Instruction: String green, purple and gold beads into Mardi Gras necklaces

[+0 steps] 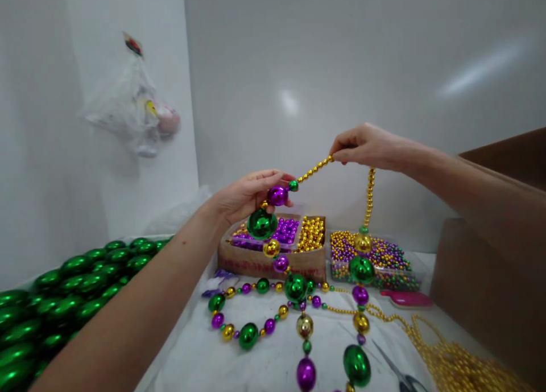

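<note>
My left hand (245,196) is closed on a purple bead (277,196) of a bead string (313,169), held up above the table. A small green bead and a run of small gold beads lead up from it to my right hand (370,147), which pinches the gold part. From each hand a strand of large green, gold and purple beads (361,269) hangs down. More of the necklace lies in loops (247,328) on the white cloth (256,363) below.
A cardboard tray (256,262) holds purple and gold beads. Beside it stands a clear box of mixed small beads (379,254). Large green beads (63,292) pile up at left. Gold bead strands (456,363), scissors (396,369), a pink object (407,298), a brown cardboard box (482,284) lie right.
</note>
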Available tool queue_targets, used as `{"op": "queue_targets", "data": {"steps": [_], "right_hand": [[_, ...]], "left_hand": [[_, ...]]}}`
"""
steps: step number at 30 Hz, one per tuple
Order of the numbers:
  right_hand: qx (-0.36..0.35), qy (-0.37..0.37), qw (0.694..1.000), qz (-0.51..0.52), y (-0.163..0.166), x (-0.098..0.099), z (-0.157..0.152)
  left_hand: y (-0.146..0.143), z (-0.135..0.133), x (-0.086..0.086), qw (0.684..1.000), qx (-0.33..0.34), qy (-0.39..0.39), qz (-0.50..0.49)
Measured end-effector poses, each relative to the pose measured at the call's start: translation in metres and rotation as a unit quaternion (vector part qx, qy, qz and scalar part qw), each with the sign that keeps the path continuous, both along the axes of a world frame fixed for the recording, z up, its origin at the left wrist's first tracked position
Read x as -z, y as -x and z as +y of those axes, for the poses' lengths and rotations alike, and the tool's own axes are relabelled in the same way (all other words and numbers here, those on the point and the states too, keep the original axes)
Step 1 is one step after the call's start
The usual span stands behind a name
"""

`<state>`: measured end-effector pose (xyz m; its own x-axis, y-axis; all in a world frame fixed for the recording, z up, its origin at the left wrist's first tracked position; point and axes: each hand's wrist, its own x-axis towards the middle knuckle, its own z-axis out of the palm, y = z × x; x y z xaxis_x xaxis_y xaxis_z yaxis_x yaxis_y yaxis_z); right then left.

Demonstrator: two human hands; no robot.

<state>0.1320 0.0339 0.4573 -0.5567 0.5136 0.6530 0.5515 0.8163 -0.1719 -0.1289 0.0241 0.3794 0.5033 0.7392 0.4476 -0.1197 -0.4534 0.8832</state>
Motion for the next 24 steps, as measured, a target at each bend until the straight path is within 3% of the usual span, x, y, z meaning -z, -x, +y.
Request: {"op": "queue_targets", "data": {"steps": [3, 5, 9, 12, 15, 18, 21, 24], "right_hand": [[-0.022, 0.004, 1.000, 0.003, 0.007, -0.002, -0.004], [-0.034, 0.055, 0.998, -0.026, 0.008, 0.005, 0.000], [-0.046, 0.189, 0.976, -0.098, 0.002, 0.041, 0.018], [-0.053, 0.242, 0.965, -0.091, 0.001, 0.069, 0.024], [-0.081, 0.319, 0.943, -0.045, 0.009, 0.081, 0.019], [-0.101, 0.392, 0.914, -0.005, 0.018, 0.081, 0.008], [-0.108, 0.422, 0.900, 0.003, 0.023, 0.081, 0.002], [-0.096, 0.416, 0.904, -0.019, 0.021, 0.082, 0.005]], "left_hand": [[0.001, 0.001, 0.023, 0.998, 0.035, 0.053, -0.026], [0.002, 0.003, 0.041, 0.994, 0.040, 0.098, -0.018], [0.006, 0.005, 0.075, 0.990, 0.039, 0.139, 0.003], [0.010, 0.006, 0.093, 0.984, 0.071, 0.162, 0.027], [0.014, 0.009, 0.103, 0.977, 0.099, 0.187, 0.040], [0.016, 0.014, 0.107, 0.973, 0.115, 0.196, 0.032], [0.018, 0.018, 0.111, 0.972, 0.132, 0.192, 0.012], [0.018, 0.022, 0.116, 0.975, 0.128, 0.184, -0.002]]}}
